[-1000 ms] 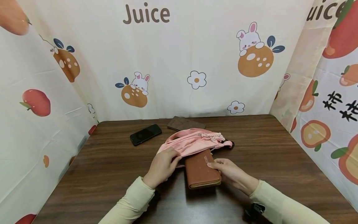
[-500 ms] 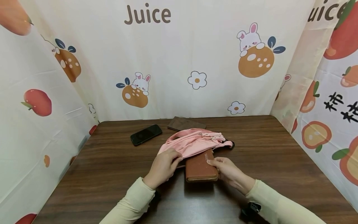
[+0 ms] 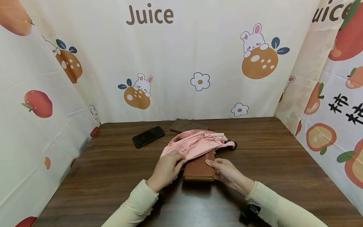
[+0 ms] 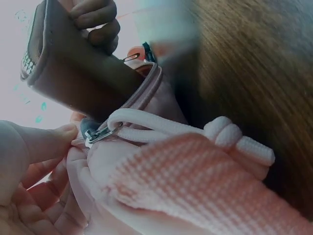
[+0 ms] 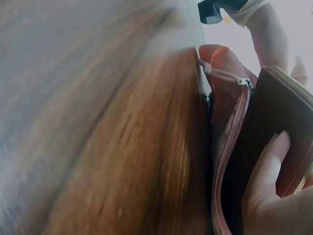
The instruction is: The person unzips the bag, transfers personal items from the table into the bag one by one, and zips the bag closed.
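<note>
A brown zip-around wallet (image 3: 199,171) is partly inside the mouth of a pink bag (image 3: 190,145); its far end is hidden by the fabric. My right hand (image 3: 232,175) grips the wallet by its right side, thumb on top. At the left of the opening, my left hand (image 3: 168,167) pinches the bag's edge. The left wrist view shows my left thumb and fingers (image 4: 29,147) on the edge beside a metal zipper pull (image 4: 101,134) with a pale cord. In the right wrist view, my right thumb (image 5: 271,161) lies across the wallet (image 5: 271,105).
A black smartphone (image 3: 148,136) lies left of the bag on the wooden table (image 3: 269,142). Behind the bag is a flat dark brown folded item (image 3: 184,125), partly covered by it. A printed curtain (image 3: 170,56) hangs behind the table and along both sides.
My right hand has pushed the wallet away from me, deeper into the pink bag, and slightly left. My left hand keeps its pinch on the bag's edge, barely moving.
</note>
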